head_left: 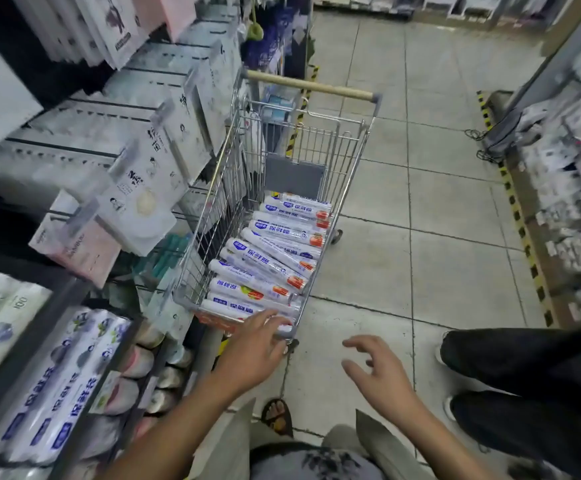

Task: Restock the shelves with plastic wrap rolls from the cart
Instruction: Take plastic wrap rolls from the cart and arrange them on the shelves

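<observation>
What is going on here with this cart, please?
A person is restocking from a cart beside the shelves. The cart holds many plastic wrap rolls. The left hand reaches over its near rim onto the nearest roll; the right hand hovers open, holding nothing.

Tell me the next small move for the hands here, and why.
Probably curl the left hand's fingers round the nearest roll and lift it out. That hand reaches over the cart's near rim with straight fingers at that roll, gripping nothing. The right hand hovers open over the floor, free to help. Matching rolls lie on the low shelf at left.
</observation>
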